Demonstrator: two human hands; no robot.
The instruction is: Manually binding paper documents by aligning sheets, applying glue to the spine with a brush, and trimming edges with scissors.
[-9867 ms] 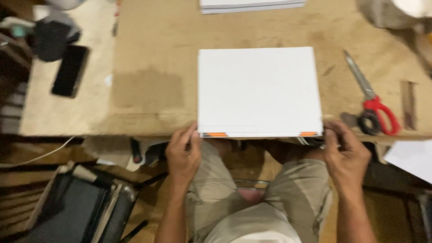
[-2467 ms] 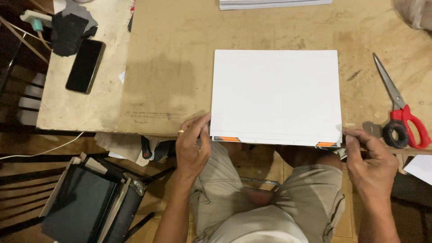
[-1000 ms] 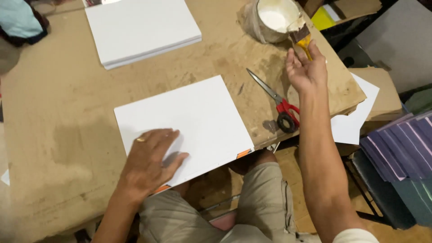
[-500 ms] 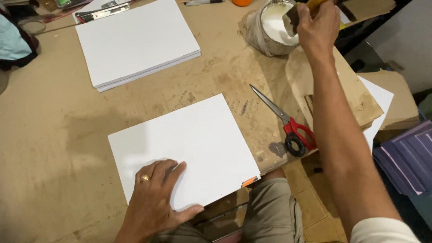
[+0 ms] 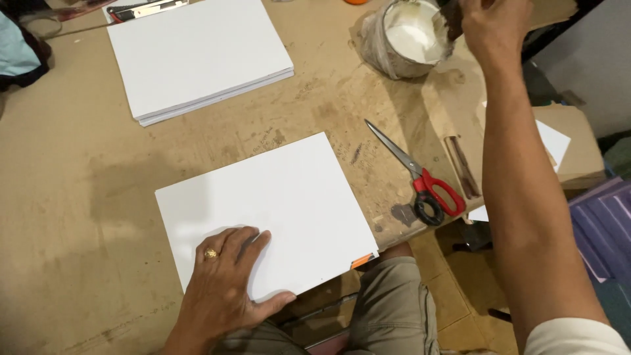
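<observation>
The left hand (image 5: 223, 289) lies flat, fingers (image 5: 244, 242) spread and gripping nothing, pressing down on the near part of a white square board (image 5: 276, 197). A gold ring shows on one finger. The board rests on the brown counter (image 5: 79, 197), turned slightly, its near edge at the counter's front edge, with a small orange tab (image 5: 363, 260) at its corner at about 4 o'clock.

The right hand (image 5: 493, 26) is stretched out at 1 o'clock, fingers closed around a dark handle (image 5: 452, 14) (what tool it belongs to cannot be told, as it is mostly hidden and cut off by the picture's top edge). The hand is just beside the rim of a round container of white paste (image 5: 407, 36), which stands on the counter wrapped in a crumpled, stained covering.

At 3 o'clock from the board, well apart from it, lie scissors (image 5: 414, 174) with red and black handles, blades pointing toward 11 o'clock. A thin dark stick (image 5: 462, 167) lies just to their right on a sheet of cardboard (image 5: 572, 141).

At 11 o'clock sits a stack of white boards (image 5: 197, 56). The person's khaki-clad knees (image 5: 394, 309) show below the counter's edge.
</observation>
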